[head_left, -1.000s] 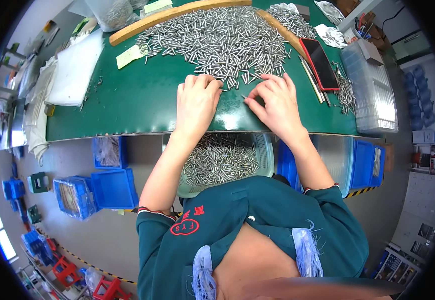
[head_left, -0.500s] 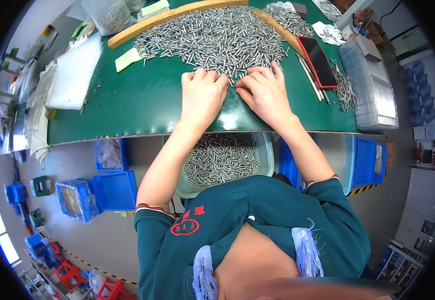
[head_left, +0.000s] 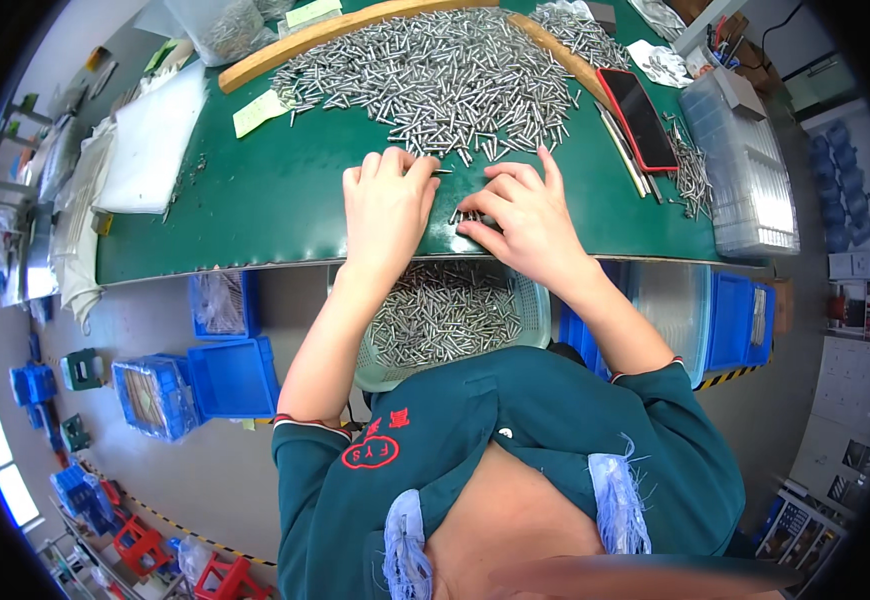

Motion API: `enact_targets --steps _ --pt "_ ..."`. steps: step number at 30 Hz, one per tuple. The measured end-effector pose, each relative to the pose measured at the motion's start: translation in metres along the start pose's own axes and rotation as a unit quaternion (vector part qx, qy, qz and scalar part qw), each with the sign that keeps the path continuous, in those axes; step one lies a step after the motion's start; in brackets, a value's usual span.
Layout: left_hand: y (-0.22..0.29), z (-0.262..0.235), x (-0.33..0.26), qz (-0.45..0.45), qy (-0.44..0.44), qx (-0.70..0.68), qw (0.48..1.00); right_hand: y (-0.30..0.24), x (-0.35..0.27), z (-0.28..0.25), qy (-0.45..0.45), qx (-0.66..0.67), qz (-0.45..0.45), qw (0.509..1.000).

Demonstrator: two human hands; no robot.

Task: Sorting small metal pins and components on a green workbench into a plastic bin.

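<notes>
Metal pins (head_left: 445, 80) heaped, left grip (head_left: 385, 205) pinching one, right grip (head_left: 530, 212) pinching several

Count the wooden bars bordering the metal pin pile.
2: one long bar along the far left of the pile, one shorter bar along its right, ending near the phone.

Red embroidery stood out on the left chest of a worker's dark green polo shirt (head_left: 555, 425): two characters (head_left: 395, 420) beside a lobed emblem (head_left: 370, 453) enclosing three letters. Any writing on the yellow-green paper slip (head_left: 259, 114) was too small to read.
</notes>
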State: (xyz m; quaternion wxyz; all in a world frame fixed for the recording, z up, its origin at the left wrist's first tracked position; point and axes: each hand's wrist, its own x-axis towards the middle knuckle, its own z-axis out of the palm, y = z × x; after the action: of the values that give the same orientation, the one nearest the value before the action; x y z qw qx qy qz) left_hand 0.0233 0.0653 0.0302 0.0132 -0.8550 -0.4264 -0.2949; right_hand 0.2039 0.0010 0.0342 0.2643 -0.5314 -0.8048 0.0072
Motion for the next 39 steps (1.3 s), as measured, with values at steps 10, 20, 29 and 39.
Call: enact_targets --steps 10,20,29,39 --pt "0.012 -0.013 -0.022 -0.016 -0.054 -0.025 0.998 0.005 -0.003 0.005 0.010 0.006 0.012 1.000" --pt "0.026 -0.027 -0.045 -0.049 -0.090 -0.090 0.991 0.002 -0.004 0.000 -0.025 0.045 -0.002 0.999" --pt "0.027 -0.034 -0.060 -0.085 -0.023 -0.143 0.986 -0.005 0.000 0.003 0.001 -0.009 -0.006 1.000" --pt "0.019 -0.020 -0.043 0.005 -0.072 -0.080 0.994 -0.001 -0.003 0.007 -0.021 0.038 0.015 0.999"
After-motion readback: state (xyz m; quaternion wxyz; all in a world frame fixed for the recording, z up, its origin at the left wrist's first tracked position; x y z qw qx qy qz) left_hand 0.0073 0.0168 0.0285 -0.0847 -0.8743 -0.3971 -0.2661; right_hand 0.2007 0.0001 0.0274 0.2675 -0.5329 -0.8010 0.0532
